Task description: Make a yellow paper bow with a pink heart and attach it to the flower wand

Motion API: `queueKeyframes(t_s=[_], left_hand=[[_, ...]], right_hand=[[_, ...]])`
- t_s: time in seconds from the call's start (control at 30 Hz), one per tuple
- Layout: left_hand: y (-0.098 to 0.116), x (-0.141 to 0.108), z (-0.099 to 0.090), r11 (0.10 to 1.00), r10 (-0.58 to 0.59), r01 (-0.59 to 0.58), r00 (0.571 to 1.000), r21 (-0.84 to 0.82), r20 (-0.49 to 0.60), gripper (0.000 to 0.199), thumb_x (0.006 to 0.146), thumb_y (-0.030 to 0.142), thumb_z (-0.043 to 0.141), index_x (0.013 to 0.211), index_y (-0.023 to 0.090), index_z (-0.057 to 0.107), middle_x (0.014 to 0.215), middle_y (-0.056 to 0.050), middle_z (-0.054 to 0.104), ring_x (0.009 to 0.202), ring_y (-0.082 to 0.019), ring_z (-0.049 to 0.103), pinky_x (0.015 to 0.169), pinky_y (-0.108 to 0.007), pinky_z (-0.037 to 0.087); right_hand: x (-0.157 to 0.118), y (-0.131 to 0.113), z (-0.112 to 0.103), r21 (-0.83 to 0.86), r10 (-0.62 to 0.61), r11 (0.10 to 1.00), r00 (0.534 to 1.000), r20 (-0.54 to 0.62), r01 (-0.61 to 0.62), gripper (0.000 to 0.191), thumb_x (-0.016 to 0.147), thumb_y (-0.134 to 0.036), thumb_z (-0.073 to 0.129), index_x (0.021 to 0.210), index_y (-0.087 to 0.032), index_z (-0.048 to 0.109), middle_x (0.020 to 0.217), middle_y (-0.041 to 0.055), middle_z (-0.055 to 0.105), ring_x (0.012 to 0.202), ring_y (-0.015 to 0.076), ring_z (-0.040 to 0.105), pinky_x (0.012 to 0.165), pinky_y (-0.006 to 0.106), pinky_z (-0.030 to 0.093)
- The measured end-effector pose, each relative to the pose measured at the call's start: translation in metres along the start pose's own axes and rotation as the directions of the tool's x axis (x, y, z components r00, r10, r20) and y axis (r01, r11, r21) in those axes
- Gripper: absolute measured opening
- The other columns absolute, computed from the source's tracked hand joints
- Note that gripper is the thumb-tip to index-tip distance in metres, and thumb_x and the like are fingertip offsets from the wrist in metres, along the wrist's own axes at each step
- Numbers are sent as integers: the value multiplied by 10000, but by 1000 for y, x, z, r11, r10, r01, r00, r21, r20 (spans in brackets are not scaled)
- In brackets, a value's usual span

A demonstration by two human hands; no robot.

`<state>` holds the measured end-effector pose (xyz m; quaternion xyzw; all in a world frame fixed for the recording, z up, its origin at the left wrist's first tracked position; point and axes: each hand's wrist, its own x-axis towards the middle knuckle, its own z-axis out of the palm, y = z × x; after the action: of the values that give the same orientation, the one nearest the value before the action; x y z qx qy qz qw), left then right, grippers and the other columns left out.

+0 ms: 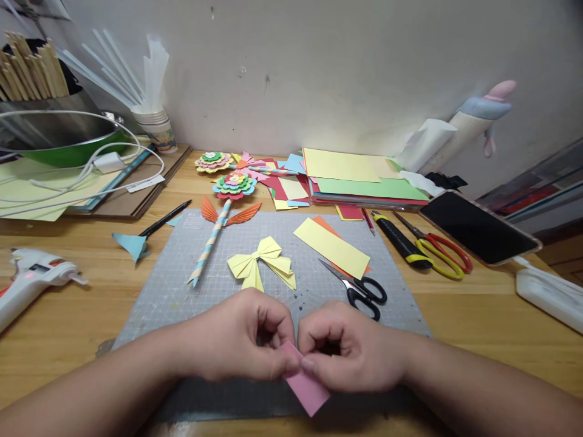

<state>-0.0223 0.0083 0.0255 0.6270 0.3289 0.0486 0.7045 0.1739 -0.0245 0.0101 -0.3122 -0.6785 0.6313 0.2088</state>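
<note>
Between my two hands is a small strip of pink paper (308, 391), its lower end tilted down to the right. My left hand (248, 334) pinches its upper left edge between thumb and curled fingers. From the other side my right hand (353, 346) grips it, the two thumb tips nearly touching. Both hands are above the grey cutting mat (168, 321). Just beyond them lies a yellow paper bow (262, 261). Black-handled scissors (359, 291) rest beyond my right hand, beside a yellow paper strip (332, 246) that overlaps an orange one.
A paper flower (234, 185) on a striped stem lies at the mat's upper left. A glue gun (40, 279) is at far left. A utility knife (401, 240), red-and-yellow scissors (441, 249) and a phone (478, 224) lie right. Paper stacks (368, 188) line the wall.
</note>
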Motion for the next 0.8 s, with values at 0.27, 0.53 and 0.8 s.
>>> queueKeyframes(t_s=[0.27, 0.53, 0.8], left_hand=[[-3, 6, 7, 992, 58, -74, 985, -98, -161, 202, 734, 308, 669, 693, 151, 549, 627, 41, 484, 564, -82, 406, 506, -203, 315], [-2, 6, 6, 971, 169, -214, 931, -109, -324, 316, 701, 307, 710, 521, 155, 500, 601, 39, 450, 586, -98, 409, 558, -236, 313], [-6, 10, 12, 931, 213, -301, 908, -206, -361, 159, 776, 277, 648, 702, 163, 565, 727, 4, 579, 714, -129, 531, 676, -259, 421]], right_hand=[[1, 3, 8, -39, -50, 998, 936, -347, 39, 225, 732, -186, 536, 543, -190, 415, 524, -60, 382, 474, 61, 316, 431, 183, 276], [0, -1, 11, -25, -60, 998, 894, -444, 55, 244, 768, -241, 530, 554, -201, 420, 480, -55, 406, 433, 69, 320, 405, 202, 258], [0, 6, 13, 70, -60, 991, 832, -551, 118, 267, 844, -261, 529, 591, -199, 472, 481, -46, 501, 438, 83, 424, 462, 215, 357]])
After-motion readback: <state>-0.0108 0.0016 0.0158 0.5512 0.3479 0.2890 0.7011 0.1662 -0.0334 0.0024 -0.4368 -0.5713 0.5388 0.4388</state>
